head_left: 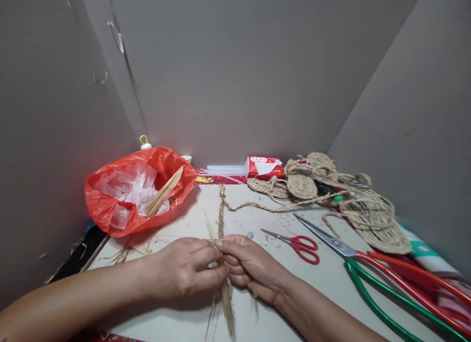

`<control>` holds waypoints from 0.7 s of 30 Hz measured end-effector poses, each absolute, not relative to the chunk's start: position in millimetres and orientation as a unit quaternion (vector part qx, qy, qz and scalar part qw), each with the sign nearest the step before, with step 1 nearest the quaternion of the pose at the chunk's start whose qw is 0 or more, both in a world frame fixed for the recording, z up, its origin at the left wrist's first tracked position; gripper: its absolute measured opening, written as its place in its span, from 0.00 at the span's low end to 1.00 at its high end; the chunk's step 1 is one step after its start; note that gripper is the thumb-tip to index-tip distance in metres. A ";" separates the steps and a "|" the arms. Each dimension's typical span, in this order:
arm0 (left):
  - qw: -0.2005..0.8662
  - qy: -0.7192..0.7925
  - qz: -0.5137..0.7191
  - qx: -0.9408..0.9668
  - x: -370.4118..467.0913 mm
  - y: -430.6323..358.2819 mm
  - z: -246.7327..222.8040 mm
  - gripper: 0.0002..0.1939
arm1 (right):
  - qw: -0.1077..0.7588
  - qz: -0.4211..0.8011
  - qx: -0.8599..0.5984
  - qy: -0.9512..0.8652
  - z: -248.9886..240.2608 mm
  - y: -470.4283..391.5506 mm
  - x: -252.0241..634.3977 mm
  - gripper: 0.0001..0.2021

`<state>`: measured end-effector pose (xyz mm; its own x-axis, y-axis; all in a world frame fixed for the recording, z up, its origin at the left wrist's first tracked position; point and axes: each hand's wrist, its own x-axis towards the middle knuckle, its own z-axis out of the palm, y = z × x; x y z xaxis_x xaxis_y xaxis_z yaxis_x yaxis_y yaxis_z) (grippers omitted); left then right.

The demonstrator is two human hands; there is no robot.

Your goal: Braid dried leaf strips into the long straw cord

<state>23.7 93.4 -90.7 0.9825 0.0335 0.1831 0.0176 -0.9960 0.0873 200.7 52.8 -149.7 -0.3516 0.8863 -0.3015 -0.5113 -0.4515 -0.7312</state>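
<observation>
My left hand (187,266) and my right hand (252,266) meet at the front middle of the white board (176,322). Both are closed in a pinch on dry straw strands (227,310), whose loose ends hang below the fingers, while a thin strip sticks up at the left. A braided straw cord (221,214) runs away from the fingertips toward the back of the board. From its far part a thinner cord (257,206) stretches right to the coiled braids (301,185). The fingers hide where the strands join the braid.
A red plastic bag (121,224) with straw inside stands at the left. Small red-handled scissors (303,249) and large shears (344,249) lie right of my hands. A red tissue pack (263,168) sits at the back. Grey panels enclose the board.
</observation>
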 end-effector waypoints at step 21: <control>0.163 -0.087 0.148 0.972 -13.4 79.4 -93.4 0.22 | 0.443 0.775 -0.350 -0.285 -151.8 54.4 201.8 0.14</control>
